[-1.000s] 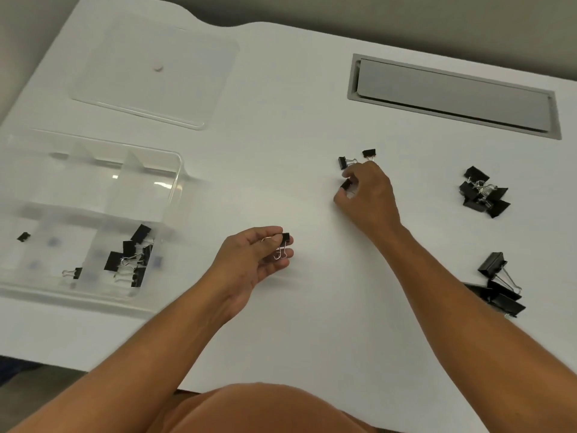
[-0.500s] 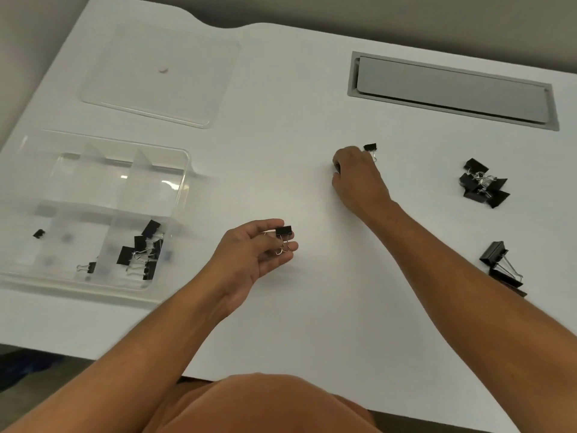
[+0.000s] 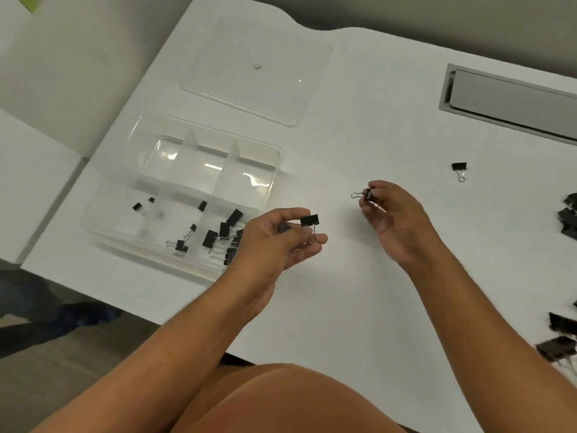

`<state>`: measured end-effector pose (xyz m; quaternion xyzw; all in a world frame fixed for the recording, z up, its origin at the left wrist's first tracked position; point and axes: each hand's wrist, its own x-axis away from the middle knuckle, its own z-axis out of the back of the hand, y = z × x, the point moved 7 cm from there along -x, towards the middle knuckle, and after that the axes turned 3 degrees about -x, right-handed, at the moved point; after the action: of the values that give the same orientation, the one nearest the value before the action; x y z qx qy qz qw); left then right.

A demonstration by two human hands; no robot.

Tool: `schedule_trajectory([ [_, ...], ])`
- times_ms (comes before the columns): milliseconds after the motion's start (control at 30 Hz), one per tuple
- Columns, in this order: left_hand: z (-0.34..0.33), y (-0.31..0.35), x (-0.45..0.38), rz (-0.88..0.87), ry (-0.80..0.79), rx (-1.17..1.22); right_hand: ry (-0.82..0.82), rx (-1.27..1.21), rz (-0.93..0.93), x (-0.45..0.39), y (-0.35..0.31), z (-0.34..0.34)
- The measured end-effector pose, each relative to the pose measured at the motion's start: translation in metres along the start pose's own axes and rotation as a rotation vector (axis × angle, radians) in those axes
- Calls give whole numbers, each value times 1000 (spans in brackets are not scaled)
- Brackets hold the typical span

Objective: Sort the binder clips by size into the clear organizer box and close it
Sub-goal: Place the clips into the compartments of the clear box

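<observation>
My left hand pinches a small black binder clip just right of the clear organizer box. My right hand is lifted off the table and grips small black clips, one wire handle sticking out to the left. The box stands open with dividers; several medium clips lie in its near right compartment and a few tiny clips in the compartments to the left. One small clip lies alone on the table, right of my right hand.
The clear lid lies flat behind the box. A grey cable hatch is set into the white table at the far right. Piles of larger black clips sit at the right edge, and more clips lower right. My knee is below the table edge.
My right hand picked clips off the table and drew back toward me and left. The view swung left, so the box now sits nearer the centre. My left hand still holds its clip.
</observation>
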<state>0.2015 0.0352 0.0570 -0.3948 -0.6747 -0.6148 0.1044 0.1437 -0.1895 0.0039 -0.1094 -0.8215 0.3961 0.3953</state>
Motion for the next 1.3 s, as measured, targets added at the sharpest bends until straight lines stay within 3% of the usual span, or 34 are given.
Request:
schedule_trajectory([
  [100, 33, 21, -1, -20, -5, 34, -95, -374, -220, 35, 36, -58],
  [267, 108, 62, -8, -66, 33, -13, -143, -321, -309, 70, 71, -154],
  [533, 234, 152, -56, -514, 346, -680, -131, -219, -260, 67, 105, -261],
  [667, 248, 165, -94, -462, 256, -982, -84, -91, -202, 59, 115, -284],
  [867, 269, 163, -94, -322, 116, -772, -64, 47, -43, 36, 100, -311],
  [1033, 278, 152, -73, -325, 93, -806, -109, 604, 346, 12, 73, -357],
  [1133, 281, 146, -67, -344, 155, -846, -118, 785, 363, -5, 84, -367],
  [1300, 293, 157, -64, -376, 249, -711, -58, 839, 349, -5, 94, -356],
])
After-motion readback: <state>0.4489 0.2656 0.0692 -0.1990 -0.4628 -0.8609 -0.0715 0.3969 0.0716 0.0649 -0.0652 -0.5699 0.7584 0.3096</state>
